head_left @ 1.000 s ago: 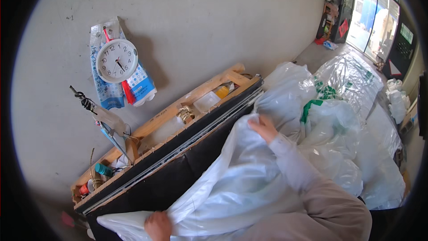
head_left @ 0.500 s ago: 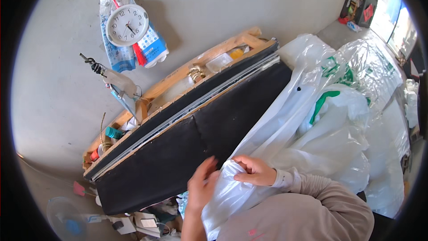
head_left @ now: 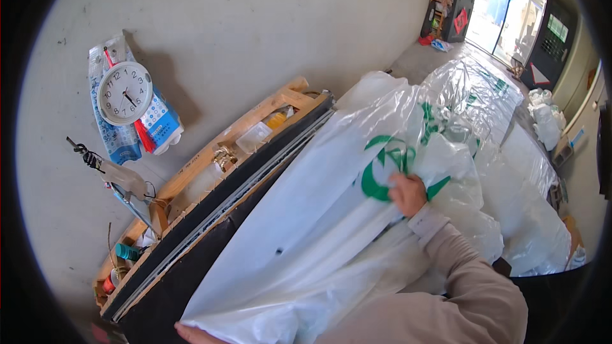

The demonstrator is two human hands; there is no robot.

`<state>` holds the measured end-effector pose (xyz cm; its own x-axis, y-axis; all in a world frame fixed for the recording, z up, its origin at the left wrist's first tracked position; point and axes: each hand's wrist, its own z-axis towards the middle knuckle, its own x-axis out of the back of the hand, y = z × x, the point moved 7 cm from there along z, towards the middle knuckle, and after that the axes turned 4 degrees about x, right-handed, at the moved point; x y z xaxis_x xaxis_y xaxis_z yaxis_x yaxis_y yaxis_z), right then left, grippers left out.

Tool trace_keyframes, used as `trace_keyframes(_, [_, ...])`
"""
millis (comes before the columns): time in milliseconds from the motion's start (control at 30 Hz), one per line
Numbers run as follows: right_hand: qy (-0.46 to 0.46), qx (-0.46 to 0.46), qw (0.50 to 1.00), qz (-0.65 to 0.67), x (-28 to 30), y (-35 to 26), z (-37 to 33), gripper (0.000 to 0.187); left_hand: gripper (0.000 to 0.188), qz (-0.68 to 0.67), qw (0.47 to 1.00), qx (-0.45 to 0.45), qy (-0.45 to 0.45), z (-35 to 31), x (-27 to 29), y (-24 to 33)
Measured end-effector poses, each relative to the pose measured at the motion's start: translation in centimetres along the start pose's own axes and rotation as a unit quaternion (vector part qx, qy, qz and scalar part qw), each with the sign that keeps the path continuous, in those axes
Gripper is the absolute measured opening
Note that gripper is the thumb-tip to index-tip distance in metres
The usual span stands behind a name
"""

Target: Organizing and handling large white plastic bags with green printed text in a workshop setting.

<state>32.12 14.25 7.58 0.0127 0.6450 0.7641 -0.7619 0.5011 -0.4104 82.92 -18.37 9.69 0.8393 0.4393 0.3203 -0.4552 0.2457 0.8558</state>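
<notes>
A large white translucent plastic sheet [head_left: 299, 216] with green printed marks is spread slantwise over a black padded board [head_left: 169, 280]. My left hand [head_left: 199, 335], only partly in view at the lower edge, grips the sheet's near left corner, which is drawn into a taut point. Farther off, my right hand [head_left: 408, 193] has curled fingers closed on the plastic beside the green print; motion blurs it a little. Folds run across the sheet between the two hands, and more crumpled clear plastic [head_left: 472, 89] is heaped beyond my right hand.
Along the wall, a wooden frame [head_left: 191, 165] holds small items, among them a teal-capped bottle [head_left: 127, 252] and coiled rope [head_left: 224, 157]. A round clock [head_left: 125, 93] hangs above. Glass doors [head_left: 510, 6] stand at the far right, with white bags [head_left: 546, 118] nearby.
My right hand has moved away and to the right, and the left down and left. The sheet is spread wider over the black board. The view has turned to the right.
</notes>
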Motion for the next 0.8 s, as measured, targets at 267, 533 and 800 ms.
trace_keyframes(267, [-0.063,-0.089,0.986,0.126,-1.8,-0.5,5.6,0.028,0.038,0.181,0.973,0.019,0.144,6.9,9.5,-1.9])
trace_keyframes(533, [-0.209,0.179,0.957,-0.093,-8.0,-11.2,3.1,0.059,0.031,0.45,0.888,0.048,0.08,14.0,6.7,-6.4])
trace_keyframes(800, [-0.209,-0.289,0.933,-0.049,-14.3,7.6,17.4,0.063,0.035,0.505,0.858,0.094,0.025,14.3,7.8,-8.2])
